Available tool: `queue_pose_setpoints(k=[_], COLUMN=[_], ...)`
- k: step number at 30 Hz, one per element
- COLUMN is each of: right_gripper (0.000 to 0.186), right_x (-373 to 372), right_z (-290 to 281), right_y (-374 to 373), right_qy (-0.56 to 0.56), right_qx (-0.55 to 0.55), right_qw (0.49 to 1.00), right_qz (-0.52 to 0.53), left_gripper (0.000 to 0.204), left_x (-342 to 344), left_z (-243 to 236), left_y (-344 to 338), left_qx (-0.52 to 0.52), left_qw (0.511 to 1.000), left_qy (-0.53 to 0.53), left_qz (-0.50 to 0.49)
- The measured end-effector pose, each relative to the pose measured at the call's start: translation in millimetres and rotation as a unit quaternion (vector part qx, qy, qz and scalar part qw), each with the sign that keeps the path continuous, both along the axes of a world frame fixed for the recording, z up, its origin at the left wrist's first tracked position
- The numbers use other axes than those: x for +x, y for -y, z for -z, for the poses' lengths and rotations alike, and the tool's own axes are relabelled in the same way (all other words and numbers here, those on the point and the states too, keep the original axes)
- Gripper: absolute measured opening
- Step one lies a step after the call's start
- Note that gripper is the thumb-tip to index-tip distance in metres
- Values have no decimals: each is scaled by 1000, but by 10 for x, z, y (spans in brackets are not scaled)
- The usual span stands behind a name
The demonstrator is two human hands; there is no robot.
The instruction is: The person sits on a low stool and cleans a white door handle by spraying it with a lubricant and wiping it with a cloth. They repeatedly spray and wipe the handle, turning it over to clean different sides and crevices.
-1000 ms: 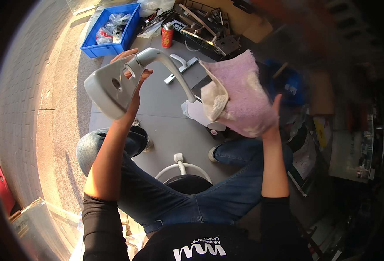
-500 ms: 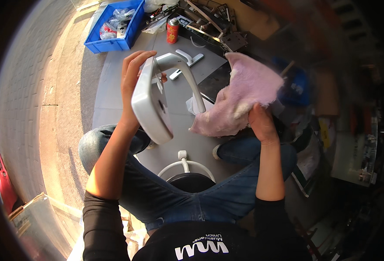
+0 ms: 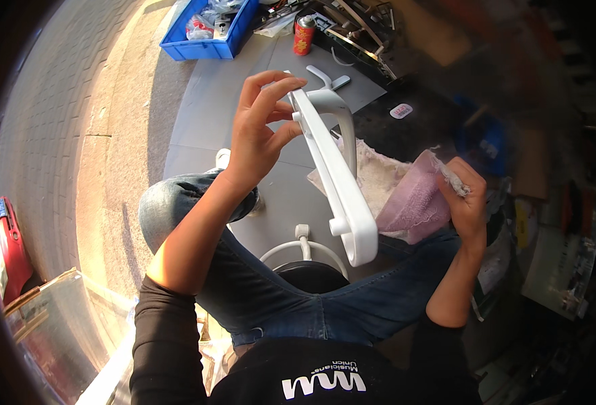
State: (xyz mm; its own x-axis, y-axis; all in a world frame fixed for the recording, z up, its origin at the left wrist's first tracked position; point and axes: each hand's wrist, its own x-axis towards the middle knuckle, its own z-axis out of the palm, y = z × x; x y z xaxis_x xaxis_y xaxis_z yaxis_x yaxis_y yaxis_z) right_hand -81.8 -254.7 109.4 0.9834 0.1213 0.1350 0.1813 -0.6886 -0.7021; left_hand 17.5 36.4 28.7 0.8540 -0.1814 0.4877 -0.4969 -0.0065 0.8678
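Pinched by its far end between the thumb and fingers of my left hand (image 3: 258, 135) is a white door handle (image 3: 338, 185) on a long plate. The plate slants down toward my lap, edge-on, with small round posts showing on its left face. Its curved lever stands off on the right side. My right hand (image 3: 469, 202) is closed on a bunched pink and cream cloth (image 3: 416, 206), which hangs just right of the handle and partly behind it. Whether cloth and handle touch, I cannot tell. A second white handle (image 3: 328, 79) lies on the grey table, partly hidden.
On the grey table (image 3: 200, 121) stand a blue crate (image 3: 196, 50) with bagged items and a red spray can (image 3: 303, 37). Metal parts (image 3: 352, 34) are heaped at the back. A small white oval piece (image 3: 401, 111) lies on a dark surface. A stool's white ring (image 3: 304, 248) is between my legs.
The door handle has moved right and turned from showing its face to nearly edge-on. My right hand has shifted right, and the cloth has dropped lower and bunched up.
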Motion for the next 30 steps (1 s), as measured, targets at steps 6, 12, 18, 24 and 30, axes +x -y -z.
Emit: queue_pose_setpoints(k=[6, 12, 18, 24, 30], right_gripper=[17, 24, 21, 31, 29], right_x=[94, 428, 516, 544, 514], right_z=[126, 538, 683, 706, 761], right_y=[-114, -185, -377, -485, -522], right_qy=[38, -224, -187, -224, -245], right_qx=[297, 609, 557, 591, 524], right_qw=[952, 733, 805, 775, 815], right_qz=[63, -206, -84, -24, -21], left_gripper=[49, 50, 47, 49, 50], left_x=[-33, -63, -72, -53, -104], left_z=[-24, 11, 156, 141, 149], left_y=[46, 115, 232, 338, 403], left_qx=[31, 14, 57, 99, 140], left_qw=[996, 999, 992, 985, 983], left_qy=[78, -16, -73, -105, -88], left_qz=[-6, 31, 83, 90, 75])
